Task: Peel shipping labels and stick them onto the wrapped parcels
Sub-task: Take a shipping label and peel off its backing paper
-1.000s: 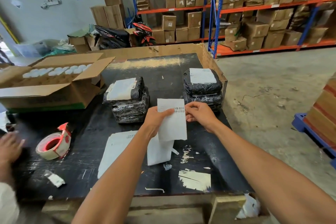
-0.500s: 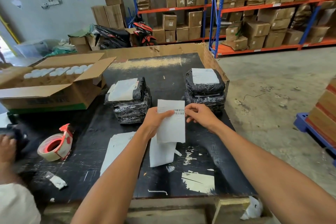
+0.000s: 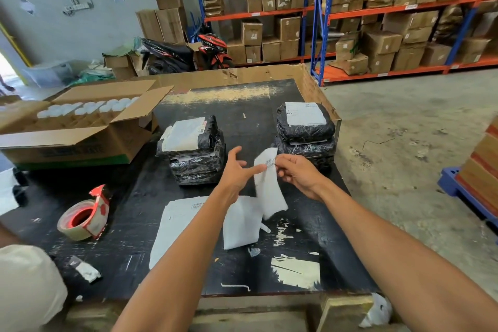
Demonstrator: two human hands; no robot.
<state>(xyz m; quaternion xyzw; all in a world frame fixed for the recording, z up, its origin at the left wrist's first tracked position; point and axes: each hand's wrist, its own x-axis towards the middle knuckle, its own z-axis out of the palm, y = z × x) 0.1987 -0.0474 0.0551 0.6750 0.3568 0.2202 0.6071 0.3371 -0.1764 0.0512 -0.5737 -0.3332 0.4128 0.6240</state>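
A black bench (image 3: 129, 224) in a box-lined warehouse: under the fingers lies a sheaf of sheets (image 3: 177, 226). The right hand (image 3: 296, 174) pinches a label (image 3: 269, 188) at its barcode end; the left hand (image 3: 237, 171) is spread, one fingertip touching it. Beyond the fingers, two parcel stacks (image 3: 194, 153) (image 3: 305, 132), both top parcels labelled already; this label is unstuck.

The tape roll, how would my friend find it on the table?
Start at the big open cardboard box on the left of the black table. Come toward the near edge, and the tape roll lies on the tabletop by itself. It is the only round thing there, brownish with a red centre and red dispenser.
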